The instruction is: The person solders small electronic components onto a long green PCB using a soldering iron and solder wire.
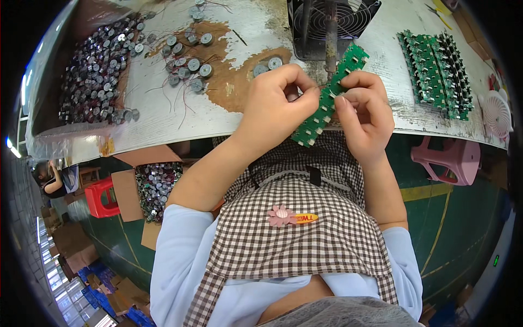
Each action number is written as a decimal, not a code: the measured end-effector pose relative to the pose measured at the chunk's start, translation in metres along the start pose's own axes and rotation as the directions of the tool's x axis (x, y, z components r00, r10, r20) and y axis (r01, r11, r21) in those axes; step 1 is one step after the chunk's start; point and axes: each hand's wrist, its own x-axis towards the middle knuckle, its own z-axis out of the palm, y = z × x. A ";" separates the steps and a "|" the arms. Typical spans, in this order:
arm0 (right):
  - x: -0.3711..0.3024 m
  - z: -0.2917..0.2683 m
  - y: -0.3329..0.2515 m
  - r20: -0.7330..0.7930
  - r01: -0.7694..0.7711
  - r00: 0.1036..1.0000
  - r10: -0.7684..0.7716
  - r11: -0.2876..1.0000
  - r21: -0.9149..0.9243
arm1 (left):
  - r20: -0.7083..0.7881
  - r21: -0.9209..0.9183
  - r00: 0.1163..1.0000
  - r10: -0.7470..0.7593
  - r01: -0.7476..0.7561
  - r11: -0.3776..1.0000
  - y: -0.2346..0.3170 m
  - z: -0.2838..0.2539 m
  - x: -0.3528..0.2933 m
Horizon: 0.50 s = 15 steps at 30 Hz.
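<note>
A long green circuit board strip (311,126) with a row of small pale parts slants over the table's front edge. My right hand (366,111) is closed on it, thumb and fingers at its right edge. My left hand (278,106) is pinched at the board's left edge, close to a thin wire; what sits between those fingers is mostly hidden. Just above the hands, a rod-like soldering iron (330,46) points down, its tip close to the board. Two small round metal motors (267,66) lie beyond my left hand.
Loose wired motors (188,65) lie left of centre, beside a large heap of motors (101,71). Behind the iron stands a black fan (340,22). Stacked green boards (436,73) and a white fan (496,110) are at right. Below are a motor-filled carton (128,193) and stools (449,158).
</note>
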 end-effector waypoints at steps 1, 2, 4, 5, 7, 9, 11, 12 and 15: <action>0.002 0.000 0.000 -0.002 0.011 1.000 -0.011 1.000 -0.016 | -0.029 -0.026 0.999 0.027 -0.028 0.999 -0.001 0.002 0.000; 0.003 0.000 0.000 -0.005 0.021 1.000 -0.021 0.999 -0.034 | -0.028 -0.027 0.999 0.026 -0.027 0.999 -0.001 0.003 0.001; 0.003 0.001 0.001 -0.010 0.011 1.000 -0.012 0.999 -0.043 | -0.019 -0.028 1.000 0.018 -0.018 0.999 -0.001 0.005 0.001; 0.003 0.001 0.002 -0.016 0.003 1.000 -0.004 0.999 -0.050 | -0.019 -0.028 1.000 0.018 -0.018 0.999 0.000 0.005 0.002; 0.006 0.002 0.002 -0.018 0.017 1.000 -0.019 0.998 -0.065 | -0.029 -0.015 0.999 0.031 -0.032 0.999 0.000 0.006 0.004; 0.010 0.002 0.002 -0.018 0.031 0.999 -0.032 0.996 -0.080 | -0.047 -0.026 0.998 0.046 -0.048 0.999 0.002 0.006 0.006; 0.012 0.001 0.001 -0.014 0.069 0.997 -0.071 0.993 -0.096 | -0.064 -0.036 0.996 0.062 -0.065 0.997 0.002 0.007 0.006; 0.011 0.001 0.001 -0.014 0.069 0.997 -0.070 0.993 -0.097 | -0.056 -0.035 0.997 0.055 -0.057 0.998 0.002 0.007 0.005; 0.006 0.000 0.000 0.007 0.059 0.998 -0.059 0.994 -0.095 | -0.041 -0.004 0.998 0.040 -0.040 0.999 0.002 0.007 0.000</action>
